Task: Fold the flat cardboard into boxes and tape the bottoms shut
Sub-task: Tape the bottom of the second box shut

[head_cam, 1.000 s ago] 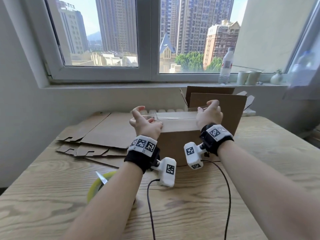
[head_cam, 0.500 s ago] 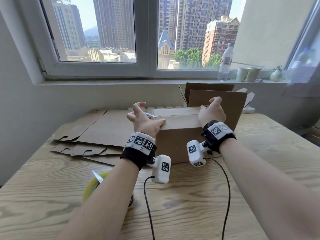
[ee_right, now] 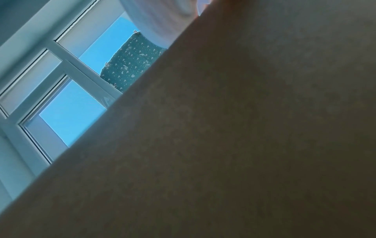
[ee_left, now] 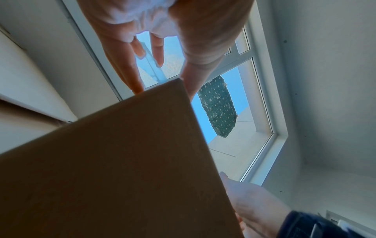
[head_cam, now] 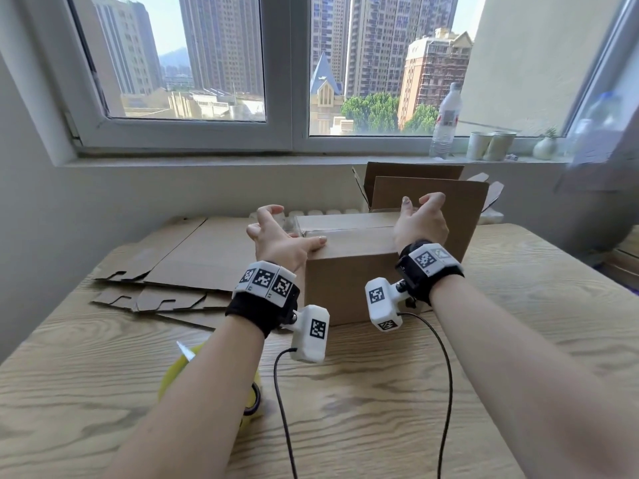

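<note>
A folded box (head_cam: 349, 267) stands at the centre of the head view on the wooden table (head_cam: 397, 409), clear tape (head_cam: 345, 231) along its top seam. The left hand (head_cam: 276, 242) has its thumb pressed on the box's near left top edge, its fingers curled apart above. The right hand (head_cam: 420, 221) hovers at the right edge, fingers loosely curled, gripping nothing. Flat cardboard (head_cam: 193, 257) lies to the left; a tape roll (head_cam: 179, 375) sits lower left.

Your brown cardboard box (head_cam: 349, 271) sits on the pale wood-grain table (head_cam: 380, 409); black wristbands (head_cam: 262, 305) carry black-and-white checkered markers, and a yellow tape roll (head_cam: 179, 371) lies beside your forearm.
</note>
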Action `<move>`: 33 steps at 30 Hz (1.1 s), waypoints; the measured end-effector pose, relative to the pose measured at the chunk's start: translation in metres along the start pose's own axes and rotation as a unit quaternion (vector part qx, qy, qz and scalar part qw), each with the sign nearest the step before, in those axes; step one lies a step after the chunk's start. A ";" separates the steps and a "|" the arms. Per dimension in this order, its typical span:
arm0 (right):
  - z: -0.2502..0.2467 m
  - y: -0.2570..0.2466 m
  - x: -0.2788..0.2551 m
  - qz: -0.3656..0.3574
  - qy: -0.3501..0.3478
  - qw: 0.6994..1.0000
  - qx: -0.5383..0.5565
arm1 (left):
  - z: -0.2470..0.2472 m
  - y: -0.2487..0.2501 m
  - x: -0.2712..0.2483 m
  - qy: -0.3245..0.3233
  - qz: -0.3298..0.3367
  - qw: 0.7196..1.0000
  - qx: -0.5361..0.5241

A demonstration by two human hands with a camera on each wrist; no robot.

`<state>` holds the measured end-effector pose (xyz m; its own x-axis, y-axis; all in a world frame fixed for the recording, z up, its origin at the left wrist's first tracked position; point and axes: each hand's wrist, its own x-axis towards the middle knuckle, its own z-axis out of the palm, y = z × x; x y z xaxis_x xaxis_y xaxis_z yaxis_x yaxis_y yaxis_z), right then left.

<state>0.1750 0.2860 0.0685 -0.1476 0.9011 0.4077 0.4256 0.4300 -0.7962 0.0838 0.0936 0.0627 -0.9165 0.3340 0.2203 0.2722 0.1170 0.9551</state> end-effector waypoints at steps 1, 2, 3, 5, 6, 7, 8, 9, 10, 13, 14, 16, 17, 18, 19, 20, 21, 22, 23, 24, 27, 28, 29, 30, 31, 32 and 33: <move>0.000 0.000 0.001 0.000 -0.001 1.000 -0.008 | -0.002 0.001 0.001 0.000 0.010 1.000 -0.008; 0.001 0.000 0.001 -0.001 -0.003 1.000 -0.013 | -0.004 0.002 0.003 0.001 0.019 1.000 -0.020; 0.001 0.000 0.001 -0.003 -0.005 1.000 -0.018 | -0.006 0.003 0.004 0.007 0.026 0.999 -0.035; 0.001 0.001 0.001 -0.013 -0.005 0.999 -0.033 | -0.011 0.007 0.007 0.036 0.025 0.997 -0.063; 0.002 0.002 0.000 -0.020 -0.004 0.999 -0.042 | -0.013 0.008 0.009 0.054 0.022 0.995 -0.082; 0.002 0.002 0.000 -0.026 -0.006 0.998 -0.052 | -0.016 0.009 0.011 0.069 0.020 0.992 -0.105; 0.003 0.003 0.000 -0.032 -0.008 0.998 -0.061 | -0.018 0.010 0.012 0.081 0.019 0.989 -0.126; 0.004 0.002 0.000 -0.038 -0.011 0.997 -0.071 | -0.020 0.011 0.014 0.090 0.017 0.986 -0.139; 0.005 0.002 0.001 -0.043 -0.014 0.996 -0.079 | -0.022 0.012 0.015 0.096 0.016 0.985 -0.144; 0.008 0.000 0.003 -0.051 -0.017 0.994 -0.094 | -0.026 0.013 0.017 0.097 0.021 0.985 -0.142; 0.009 0.000 0.003 -0.051 -0.014 0.994 -0.096 | -0.028 0.012 0.017 0.095 0.020 0.986 -0.139; 0.010 -0.001 0.004 -0.053 -0.006 0.994 -0.100 | -0.030 0.007 0.017 0.092 0.006 0.986 -0.138; 0.010 -0.001 0.003 -0.055 -0.004 0.993 -0.105 | -0.031 0.004 0.017 0.092 -0.005 0.986 -0.139; 0.011 -0.001 0.003 -0.057 -0.005 0.992 -0.111 | -0.031 0.000 0.017 0.093 -0.016 0.986 -0.139; 0.011 -0.001 0.002 -0.059 -0.008 0.991 -0.117 | -0.031 -0.003 0.016 0.096 -0.022 0.985 -0.138; 0.011 -0.001 0.002 -0.061 -0.012 0.991 -0.122 | -0.030 -0.006 0.016 0.099 -0.026 0.985 -0.138; 0.011 -0.001 0.002 -0.060 -0.015 0.990 -0.126 | -0.029 -0.008 0.015 0.101 -0.028 0.985 -0.138; 0.011 -0.001 0.002 -0.059 -0.017 0.990 -0.129 | -0.027 -0.009 0.013 0.102 -0.031 0.985 -0.139; 0.011 -0.001 0.003 -0.058 -0.017 0.989 -0.132 | -0.025 -0.010 0.012 0.103 -0.033 0.984 -0.139; 0.010 -0.001 0.003 -0.058 -0.018 0.989 -0.135 | -0.024 -0.011 0.011 0.103 -0.034 0.984 -0.142; 0.010 -0.001 0.002 -0.065 -0.022 0.988 -0.136 | -0.021 -0.014 0.010 0.111 -0.036 0.980 -0.160; 0.009 -0.001 0.002 -0.067 -0.023 0.988 -0.135 | -0.020 -0.016 0.011 0.114 -0.036 0.979 -0.166; 0.010 -0.001 0.002 -0.068 -0.023 0.988 -0.135 | -0.019 -0.017 0.011 0.118 -0.036 0.978 -0.170; 0.010 -0.001 0.002 -0.068 -0.022 0.988 -0.134 | -0.018 -0.018 0.011 0.122 -0.036 0.977 -0.173; 0.010 -0.001 0.002 -0.069 -0.020 0.988 -0.134 | -0.016 -0.019 0.011 0.126 -0.036 0.975 -0.178; 0.010 -0.001 0.001 -0.070 -0.017 0.988 -0.134 | -0.016 -0.019 0.012 0.130 -0.036 0.974 -0.183; 0.010 -0.001 0.001 -0.071 -0.013 0.988 -0.133 | -0.015 -0.020 0.012 0.132 -0.038 0.972 -0.189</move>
<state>0.1653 0.2868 0.0648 -0.2449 0.8351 0.4925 0.6177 0.5260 -0.5846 0.0631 0.0810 0.0492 -0.9866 0.0793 0.1424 0.1201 -0.2373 0.9640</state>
